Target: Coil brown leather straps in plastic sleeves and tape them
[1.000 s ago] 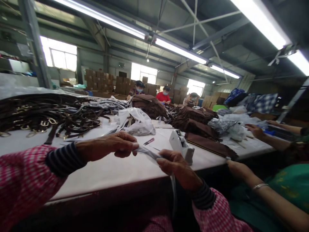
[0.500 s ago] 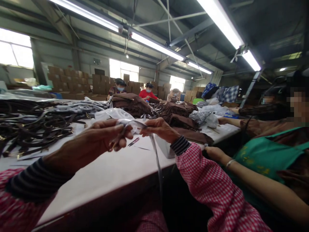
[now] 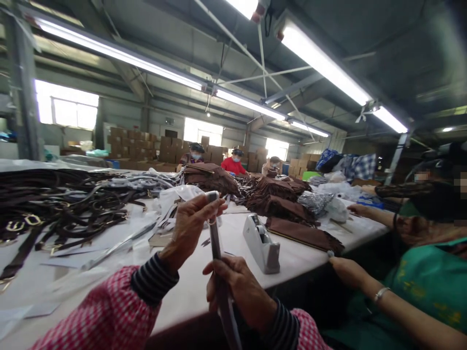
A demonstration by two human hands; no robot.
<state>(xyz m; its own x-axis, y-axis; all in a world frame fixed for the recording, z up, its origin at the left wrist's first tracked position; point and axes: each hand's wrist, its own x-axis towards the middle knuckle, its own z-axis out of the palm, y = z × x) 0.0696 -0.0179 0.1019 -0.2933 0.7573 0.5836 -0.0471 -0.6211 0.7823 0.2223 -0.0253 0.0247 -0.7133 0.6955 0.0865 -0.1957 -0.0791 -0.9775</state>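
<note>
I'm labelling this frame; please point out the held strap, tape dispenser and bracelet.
Held strap (image 3: 216, 242), head view: exposed upper stretch.
Tape dispenser (image 3: 260, 249), head view: side wall.
Bracelet (image 3: 382, 293), head view: visible band.

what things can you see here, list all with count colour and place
strap: one, dark, between the hands
tape dispenser: one, grey, on the table, right of the hands
table: one, white, foreground
loose straps: many, dark, table's left
plastic bag: one, whitish, behind the left hand
fabric stacks: several, brown, table's middle and right
boxes: many, brown, background
windows: three, bright white, far wall
ceiling lights: several, white, overhead
co-workers: at least four, mixed clothing, across and right
left hand: one, dark striped cuff, strap's upper end
right hand: one, dark striped cuff, lower on strap
</note>
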